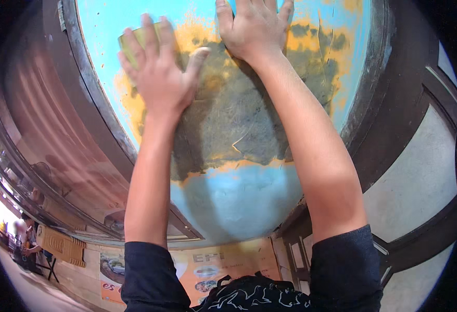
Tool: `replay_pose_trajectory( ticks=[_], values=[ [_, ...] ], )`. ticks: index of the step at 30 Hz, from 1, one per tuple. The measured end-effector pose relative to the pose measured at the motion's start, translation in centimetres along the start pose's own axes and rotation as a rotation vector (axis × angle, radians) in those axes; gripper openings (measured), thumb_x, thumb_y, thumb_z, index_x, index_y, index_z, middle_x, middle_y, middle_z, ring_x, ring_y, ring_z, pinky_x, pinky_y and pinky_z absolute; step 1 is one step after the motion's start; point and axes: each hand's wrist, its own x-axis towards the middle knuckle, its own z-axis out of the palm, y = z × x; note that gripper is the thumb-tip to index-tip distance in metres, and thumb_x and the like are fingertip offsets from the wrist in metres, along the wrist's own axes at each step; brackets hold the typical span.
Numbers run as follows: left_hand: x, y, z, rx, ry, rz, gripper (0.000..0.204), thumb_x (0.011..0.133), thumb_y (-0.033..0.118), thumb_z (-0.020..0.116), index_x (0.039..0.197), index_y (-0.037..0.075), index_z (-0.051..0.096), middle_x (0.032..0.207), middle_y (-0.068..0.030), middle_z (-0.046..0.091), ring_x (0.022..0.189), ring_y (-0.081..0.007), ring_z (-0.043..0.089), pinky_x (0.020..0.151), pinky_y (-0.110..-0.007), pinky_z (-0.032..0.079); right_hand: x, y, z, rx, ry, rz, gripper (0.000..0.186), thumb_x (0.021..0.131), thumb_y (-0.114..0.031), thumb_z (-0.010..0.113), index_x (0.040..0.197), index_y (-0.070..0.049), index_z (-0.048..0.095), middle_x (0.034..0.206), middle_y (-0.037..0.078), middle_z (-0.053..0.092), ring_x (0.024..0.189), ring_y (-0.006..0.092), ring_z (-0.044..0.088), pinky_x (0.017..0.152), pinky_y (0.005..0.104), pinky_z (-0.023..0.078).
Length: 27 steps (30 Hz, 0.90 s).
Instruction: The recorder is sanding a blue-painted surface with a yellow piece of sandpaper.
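Note:
A light blue painted panel (pixel 223 192) fills the middle, with a large dark grey, roughened patch (pixel 228 114) edged in orange-yellow. My left hand (pixel 158 73), blurred, has its fingers spread over a yellow-green pad (pixel 134 40) at the upper left of the patch, pressing it flat to the panel. My right hand (pixel 254 28) lies open on the panel at the top centre, fingers apart; the fingertips run out of view at the top. Both my bare forearms reach up from the lower edge, in short dark sleeves.
Dark frames (pixel 374 93) border the panel, with pale panels (pixel 416 161) at right and reddish glazing (pixel 51 104) at left. At lower left a person (pixel 25 249) is beside a tan board (pixel 62 244) on dark legs. A printed banner (pixel 114 275) runs along the bottom.

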Motion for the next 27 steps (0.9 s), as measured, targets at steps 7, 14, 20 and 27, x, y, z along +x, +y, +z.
replay_pose_trajectory(
  ticks=[7,14,20,27],
  values=[
    [5.6,4.1,-2.3,-0.134,-0.162,-0.092,0.086,0.087,0.071,0.034,0.146,0.008,0.033,0.157,-0.0109,0.016,0.145,-0.0369,0.007,0.115,-0.052,0.003,-0.7,0.9,-0.8,-0.055,0.000,-0.072,0.060,0.097,-0.038,0.033,0.150,-0.013,0.020,0.158,0.005,0.011,0.146,0.0269,0.009,0.116,0.0525,0.005],
    [2.6,2.3,-2.1,-0.172,0.037,-0.058,0.057,0.097,0.043,0.034,0.144,0.010,0.038,0.154,-0.0095,0.027,0.143,-0.0394,0.012,0.111,-0.060,-0.002,-1.8,2.4,-2.9,0.036,0.013,-0.144,0.058,0.096,-0.037,0.037,0.148,-0.012,0.027,0.157,0.009,0.015,0.145,0.0301,0.013,0.114,0.0557,0.008],
    [2.2,2.7,-3.3,-0.484,0.091,-0.076,0.050,0.095,0.028,0.030,0.138,0.006,0.047,0.153,-0.0088,0.030,0.144,-0.0381,0.013,0.111,-0.056,-0.006,-3.8,-2.2,-4.0,0.351,0.523,-0.356,0.027,0.085,-0.012,0.058,0.111,-0.005,0.061,0.094,0.012,0.069,0.087,0.0285,0.067,0.078,0.0333,0.053],
    [1.8,2.2,-4.3,-0.610,0.177,-0.050,0.043,0.076,0.007,0.068,0.119,0.015,0.064,0.148,-0.0107,0.039,0.140,-0.0308,0.030,0.113,-0.056,0.004,-3.1,-4.6,-5.5,0.932,-0.151,0.066,0.029,0.088,-0.021,0.053,0.102,0.004,0.054,0.085,0.022,0.066,0.087,0.0398,0.064,0.075,0.0483,0.050]
  ],
)
